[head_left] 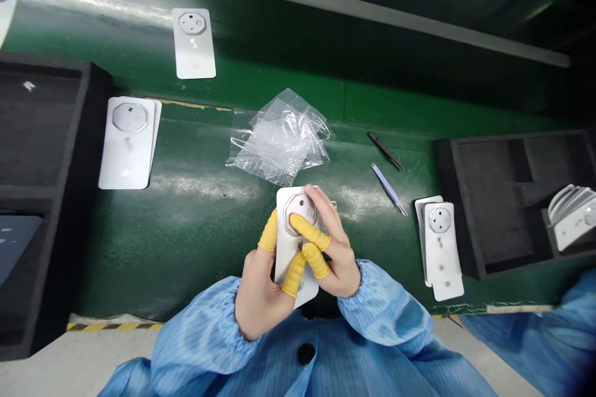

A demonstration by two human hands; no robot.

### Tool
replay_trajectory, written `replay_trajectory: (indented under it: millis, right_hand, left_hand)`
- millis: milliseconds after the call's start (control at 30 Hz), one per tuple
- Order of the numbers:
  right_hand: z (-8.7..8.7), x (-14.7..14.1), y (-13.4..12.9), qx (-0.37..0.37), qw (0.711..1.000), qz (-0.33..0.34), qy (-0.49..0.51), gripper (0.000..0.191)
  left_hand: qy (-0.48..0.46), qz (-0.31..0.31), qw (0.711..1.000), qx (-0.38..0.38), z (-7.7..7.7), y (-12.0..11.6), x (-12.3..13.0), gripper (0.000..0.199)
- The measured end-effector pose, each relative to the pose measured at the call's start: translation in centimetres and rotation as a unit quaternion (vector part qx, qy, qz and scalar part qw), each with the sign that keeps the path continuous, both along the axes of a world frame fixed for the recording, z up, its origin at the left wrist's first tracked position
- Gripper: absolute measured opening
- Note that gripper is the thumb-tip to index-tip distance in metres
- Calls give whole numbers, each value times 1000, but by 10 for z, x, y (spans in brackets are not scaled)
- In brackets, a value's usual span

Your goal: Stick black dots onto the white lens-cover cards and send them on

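Grip white panel [287, 247] in left hand [263, 298] and right hand [342, 263], near front edge of green bench [195, 236]. Press lightly beside octagonal ring [306, 207]; brace along sides, probably best to avoid flexing.

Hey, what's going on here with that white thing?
Someone's left grip and right grip, both with wrinkly yellow finger covers, hold a flat white rounded-corner panel with an octagonal ring. Beyond lies crumpled clear plastic wrapping, with slim black tweezers and slim pale purple tweezers to its right. Similar white panels lie on the green tabletop at either side.
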State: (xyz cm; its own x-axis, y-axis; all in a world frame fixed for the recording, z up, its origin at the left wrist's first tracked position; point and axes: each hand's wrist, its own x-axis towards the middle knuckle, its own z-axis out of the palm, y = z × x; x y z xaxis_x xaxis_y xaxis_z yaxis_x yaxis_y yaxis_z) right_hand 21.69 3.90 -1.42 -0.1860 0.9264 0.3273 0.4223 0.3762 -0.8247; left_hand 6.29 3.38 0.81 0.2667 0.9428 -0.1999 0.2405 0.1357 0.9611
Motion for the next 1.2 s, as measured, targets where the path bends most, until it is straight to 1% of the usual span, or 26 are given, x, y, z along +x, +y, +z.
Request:
replay_trajectory:
  millis: [67,133,200,233,267,400,500,567,700,767,833,867,900,933,1000,1033,1067,1100,1133,1200]
  right_hand:
    - [-4,-2,-2,7,999,-20,27,42]
    - [-6,-4,-4,13,995,-74,58,39]
    - [-5,-7,-6,-8,985,-137,101,38]
    - [-4,-9,-7,-20,981,-150,124,37]
    - [-2,-11,-7,-26,978,-151,145,36]
    - [3,-13,-5,-49,975,-97,192,24]
    - [8,-11,-5,-113,962,-97,230,19]
    - [12,-9,-5,-160,941,-97,283,19]
    - [16,-4,-4,-256,871,-49,416,17]
    - [16,-3,-2,-302,838,-31,454,15]
    - [15,-3,-1,-328,816,-30,476,14]
    - [14,-4,-1,-328,815,-35,476,13]
    - [14,-5,-2,-317,824,-42,468,12]
    - [15,-5,-3,-293,844,-55,445,12]
    - [18,-5,-6,-214,902,-97,361,16]
    - [20,-5,-8,-171,926,-113,316,19]
    - [23,-4,-9,-137,941,-118,284,21]
    - [25,-3,-10,-119,948,-112,273,22]
    - [27,-1,-10,-118,947,-99,282,22]
    - [28,2,-9,-141,931,-85,325,20]
  left_hand:
    - [-35,2,999,-23,-1,0,3,68]
    - [-96,10,994,-47,-2,1,6,60]
    - [-149,16,986,-67,-3,3,7,54]
    - [-164,19,984,-71,-4,4,7,50]
    - [-171,24,983,-66,-6,6,6,47]
    - [-155,35,987,-24,-14,14,1,33]
    - [-132,25,991,-23,-14,18,0,32]
    - [-141,17,989,-40,-10,17,1,31]
    - [-174,27,979,-100,-3,13,3,31]
    - [-173,35,979,-107,-2,13,4,31]
    - [-154,31,983,-91,-2,13,5,31]
    - [-136,26,988,-76,-3,14,5,32]
    - [-109,24,992,-57,-5,15,6,33]
    - [-74,27,996,-35,-6,15,6,33]
    - [3,41,999,5,-9,17,5,33]
    - [33,48,998,17,-11,17,5,32]
    - [50,53,997,21,-11,17,5,31]
    - [52,56,997,20,-11,17,4,31]
    - [38,56,998,13,-10,17,5,32]
    - [-23,61,998,-16,-6,17,5,33]
